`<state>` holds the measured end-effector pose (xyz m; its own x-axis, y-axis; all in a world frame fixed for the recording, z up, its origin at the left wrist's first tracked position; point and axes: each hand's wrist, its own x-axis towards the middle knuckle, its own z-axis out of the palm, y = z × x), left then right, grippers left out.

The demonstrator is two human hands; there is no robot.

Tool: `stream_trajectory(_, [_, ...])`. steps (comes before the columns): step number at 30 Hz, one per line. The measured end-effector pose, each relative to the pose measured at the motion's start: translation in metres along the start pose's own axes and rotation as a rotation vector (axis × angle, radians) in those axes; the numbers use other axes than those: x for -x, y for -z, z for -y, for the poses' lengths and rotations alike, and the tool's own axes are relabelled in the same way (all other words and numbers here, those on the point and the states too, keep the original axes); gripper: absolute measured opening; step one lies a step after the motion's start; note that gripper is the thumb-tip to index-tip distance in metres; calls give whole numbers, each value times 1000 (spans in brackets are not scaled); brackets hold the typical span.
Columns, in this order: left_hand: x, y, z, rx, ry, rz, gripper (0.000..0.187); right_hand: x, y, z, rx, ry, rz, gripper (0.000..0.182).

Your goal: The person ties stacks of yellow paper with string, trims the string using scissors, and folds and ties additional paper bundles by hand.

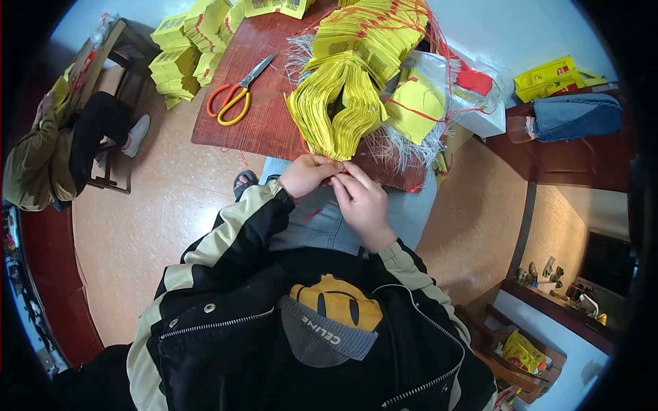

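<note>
Both hands meet at the near edge of the board (260,103), just under a fanned bundle (339,103) of yellow tags. The left hand (306,176) curls its fingers together, pinching something small at the bundle's lower tip; what exactly it grips is too small to tell. The right hand (363,202) lies touching it, fingers pressed together and pointing toward the same spot.

The bundle hangs over the board's near edge, its strings (401,147) spilling past the rim on the right. Behind it a larger heap (370,31) of tags crowds the far right of the board. The left half of the board is bare wood apart from the scissors (236,92), which lie well apart from the hands. More stacks (181,58) sit off the board's far left corner.

The board rests over the person's knees above a tan floor (151,219). Another person (41,157) sits at the left. A dark cabinet (569,157) stands to the right, with folded denim (576,116) on it.
</note>
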<state>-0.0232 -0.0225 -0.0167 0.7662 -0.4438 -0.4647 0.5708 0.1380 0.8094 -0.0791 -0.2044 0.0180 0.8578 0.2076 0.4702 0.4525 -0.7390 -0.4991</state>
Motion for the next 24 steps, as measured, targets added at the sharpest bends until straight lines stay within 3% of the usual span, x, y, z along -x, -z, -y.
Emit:
stream_trajectory(2, [4, 7, -10, -246, -24, 125, 26, 3, -3, -4, -437, -257, -59, 12])
stream_trajectory(3, [7, 6, -14, -245, -22, 123, 26, 6, -7, -8, -438, -258, -57, 12])
stream_trajectory(5, [10, 2, -21, -267, -60, 97, 25, 5, -12, -14, -927, -696, -34, 16])
stream_trajectory(6, [6, 3, -18, -269, -61, 100, 25, 2, -10, -17, -926, -695, -38, 16])
stream_trajectory(8, [2, 6, -9, -279, -152, 133, 24, 0, -3, -22, -996, -793, 309, 20])
stream_trajectory(12, [4, 4, -10, -284, -140, 83, 23, 0, 1, -34, -973, -826, 451, 21])
stream_trajectory(18, [13, 5, -14, -295, -90, 67, 20, 16, 1, -40, -1171, -734, 268, 19])
stream_trajectory(20, [12, 6, -14, -436, -168, 63, 20, 16, -9, -36, -1452, -826, 110, 20])
stream_trajectory(24, [18, -2, -15, -452, -185, 10, 20, 5, -16, -26, -1426, -934, -116, 11])
